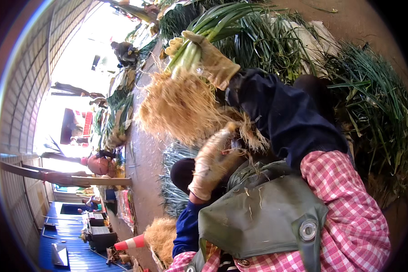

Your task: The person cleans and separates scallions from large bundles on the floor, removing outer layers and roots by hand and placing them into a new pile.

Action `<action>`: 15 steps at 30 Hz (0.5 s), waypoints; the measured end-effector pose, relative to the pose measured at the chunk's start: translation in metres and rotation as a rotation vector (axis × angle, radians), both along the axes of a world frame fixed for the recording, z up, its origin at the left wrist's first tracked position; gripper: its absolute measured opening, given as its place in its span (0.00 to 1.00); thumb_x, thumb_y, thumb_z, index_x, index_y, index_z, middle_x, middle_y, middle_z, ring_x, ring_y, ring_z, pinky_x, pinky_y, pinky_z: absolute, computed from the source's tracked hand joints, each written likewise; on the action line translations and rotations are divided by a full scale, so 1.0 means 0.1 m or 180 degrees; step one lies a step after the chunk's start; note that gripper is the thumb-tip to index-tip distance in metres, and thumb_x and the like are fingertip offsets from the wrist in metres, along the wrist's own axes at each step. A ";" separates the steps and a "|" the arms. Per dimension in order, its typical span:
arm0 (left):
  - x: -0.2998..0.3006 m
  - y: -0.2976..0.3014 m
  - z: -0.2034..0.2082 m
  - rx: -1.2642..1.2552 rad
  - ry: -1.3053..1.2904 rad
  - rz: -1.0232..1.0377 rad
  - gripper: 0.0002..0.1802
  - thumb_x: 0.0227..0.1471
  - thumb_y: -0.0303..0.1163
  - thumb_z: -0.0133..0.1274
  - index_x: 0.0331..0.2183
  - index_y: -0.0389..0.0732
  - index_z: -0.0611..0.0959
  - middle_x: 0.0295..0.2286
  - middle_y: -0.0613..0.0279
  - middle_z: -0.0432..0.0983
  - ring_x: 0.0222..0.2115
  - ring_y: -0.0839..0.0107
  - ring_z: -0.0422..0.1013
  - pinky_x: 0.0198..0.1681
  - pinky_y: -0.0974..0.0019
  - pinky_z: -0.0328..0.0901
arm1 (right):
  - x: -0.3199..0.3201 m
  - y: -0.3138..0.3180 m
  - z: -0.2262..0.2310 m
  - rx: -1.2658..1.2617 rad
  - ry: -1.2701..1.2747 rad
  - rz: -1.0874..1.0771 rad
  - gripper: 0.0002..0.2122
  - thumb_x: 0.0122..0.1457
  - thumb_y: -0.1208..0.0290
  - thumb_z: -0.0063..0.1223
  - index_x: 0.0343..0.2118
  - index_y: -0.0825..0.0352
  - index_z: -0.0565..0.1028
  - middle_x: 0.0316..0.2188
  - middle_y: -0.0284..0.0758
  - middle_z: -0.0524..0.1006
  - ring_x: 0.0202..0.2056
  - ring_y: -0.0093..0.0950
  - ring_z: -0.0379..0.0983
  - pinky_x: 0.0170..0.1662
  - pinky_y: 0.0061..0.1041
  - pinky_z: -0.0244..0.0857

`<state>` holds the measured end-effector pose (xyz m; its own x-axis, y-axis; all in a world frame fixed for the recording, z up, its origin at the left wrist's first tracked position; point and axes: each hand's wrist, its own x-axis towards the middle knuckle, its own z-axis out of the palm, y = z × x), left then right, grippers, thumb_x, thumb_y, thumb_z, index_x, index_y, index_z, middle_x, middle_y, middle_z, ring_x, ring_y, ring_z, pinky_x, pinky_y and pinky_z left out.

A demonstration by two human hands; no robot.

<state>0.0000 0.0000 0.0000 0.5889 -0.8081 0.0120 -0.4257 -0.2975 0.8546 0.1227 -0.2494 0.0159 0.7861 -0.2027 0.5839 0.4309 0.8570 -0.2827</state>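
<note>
Whitish onion stalks [189,58] probably offer the firmest, if slick, hold; the right hand [216,63] grips them, while the left hand [214,161], fingers parted, is near soft-looking roots [179,102].

The right arm [281,115] reaches forward, the gloved right hand [213,61] curled tight. The gloved left hand [213,161] sits nearer, fingers parted.
</note>
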 end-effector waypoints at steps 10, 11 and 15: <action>1.11 0.50 0.19 -0.1270 -0.0630 0.1276 0.21 0.57 0.30 0.46 0.51 0.34 0.67 0.48 0.53 0.64 0.45 0.70 0.64 0.49 0.69 0.58 | -0.59 -0.01 0.22 0.0650 -0.1504 0.0923 0.23 0.52 0.65 0.57 0.48 0.71 0.66 0.39 0.37 0.70 0.42 0.34 0.70 0.52 0.37 0.67; 1.07 0.43 0.24 -0.1356 -0.0065 0.1092 0.20 0.56 0.30 0.46 0.50 0.34 0.68 0.46 0.53 0.65 0.43 0.71 0.64 0.48 0.69 0.59 | -0.65 -0.03 0.25 0.0616 -0.1746 0.0961 0.18 0.53 0.64 0.56 0.41 0.70 0.69 0.38 0.37 0.71 0.44 0.35 0.71 0.51 0.40 0.68; 0.86 0.15 0.25 -0.1361 0.1194 0.0519 0.17 0.55 0.29 0.49 0.46 0.34 0.71 0.40 0.55 0.68 0.37 0.73 0.66 0.41 0.70 0.61 | -0.80 -0.24 0.20 0.0414 -0.1439 0.0994 0.14 0.51 0.65 0.58 0.37 0.66 0.71 0.35 0.36 0.73 0.43 0.40 0.70 0.50 0.42 0.68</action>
